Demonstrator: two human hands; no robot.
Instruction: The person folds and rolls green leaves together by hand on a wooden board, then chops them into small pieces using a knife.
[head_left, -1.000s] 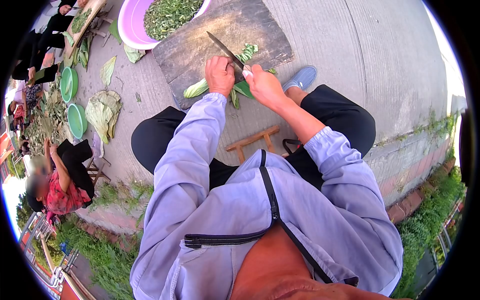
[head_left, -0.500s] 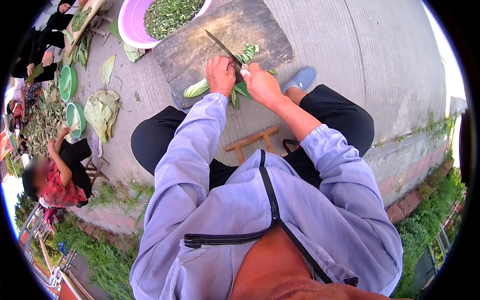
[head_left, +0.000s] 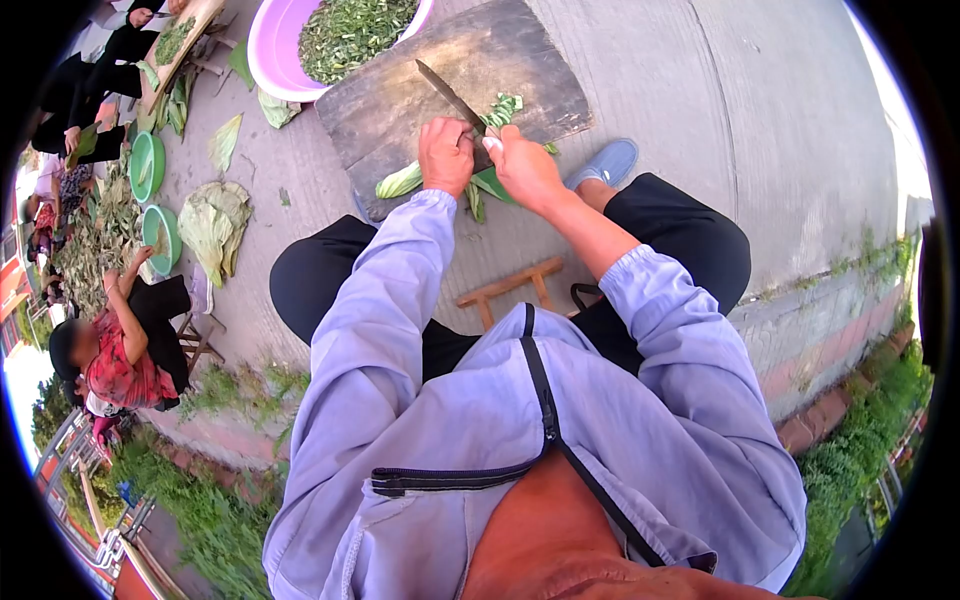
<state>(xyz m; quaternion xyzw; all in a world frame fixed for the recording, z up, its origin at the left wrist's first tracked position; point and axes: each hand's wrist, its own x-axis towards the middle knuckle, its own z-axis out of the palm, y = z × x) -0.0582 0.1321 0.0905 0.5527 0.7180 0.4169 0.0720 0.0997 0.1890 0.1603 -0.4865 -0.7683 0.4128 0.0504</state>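
Observation:
On a dark wooden board (head_left: 380, 110), my left hand (head_left: 446, 155) is closed over a bunch of leafy greens (head_left: 400, 181), whose pale end sticks out to the left. My right hand (head_left: 523, 168) is wrapped round the handle of a knife (head_left: 449, 94). The blade points up and to the left, close beside my left fingers. Sliced greens (head_left: 502, 108) lie on the board just above the knife handle. Green leaves (head_left: 490, 186) show below my hands at the board's near edge.
A pink basin (head_left: 273, 52) of chopped greens touches the board's far left. Two green basins (head_left: 162, 240) and loose leaves (head_left: 215, 225) lie on the left. A person in red (head_left: 130, 355) sits there; others are farther off. A wooden frame (head_left: 510, 287) is between my legs.
The view has shifted slightly, so the board and basins appear a little to the right. My hands keep nearly the same hold. The person in red has moved their arms near the green basin.

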